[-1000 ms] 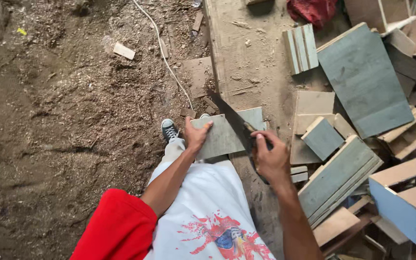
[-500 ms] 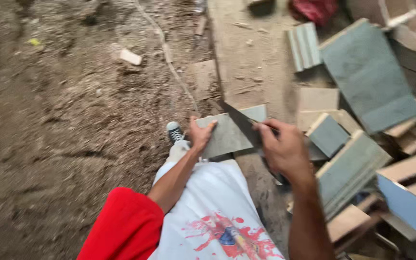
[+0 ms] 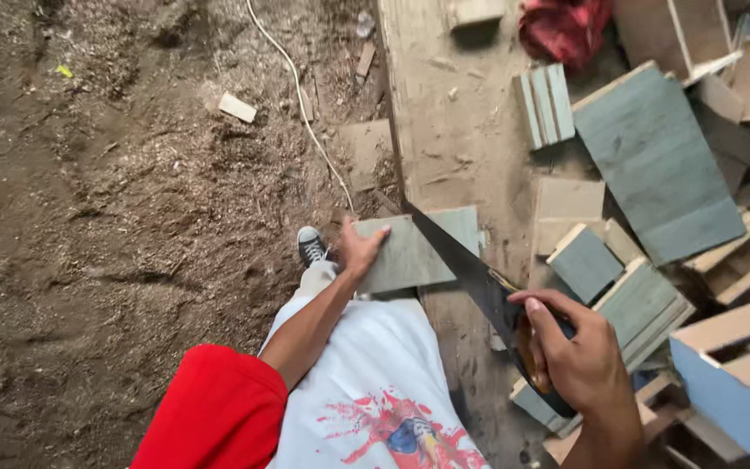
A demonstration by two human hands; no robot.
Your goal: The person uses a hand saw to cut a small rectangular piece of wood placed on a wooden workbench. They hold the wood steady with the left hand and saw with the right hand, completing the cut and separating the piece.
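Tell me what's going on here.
A person is sawing a grey-green board. The left hand presses the board flat on a dusty wooden plank, and the right hand grips the handle of a hand saw, whose blade lies across the board's right part. A black-and-white shoe shows just beside the board. More cut grey-green boards and wooden boxes lie piled to the right; sawdust covers the ground on the left.

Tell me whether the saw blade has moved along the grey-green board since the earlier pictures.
Yes. The saw in the right hand has pulled back toward the person: its tip now sits near the board's far edge, not beyond it. The left hand pins the board.
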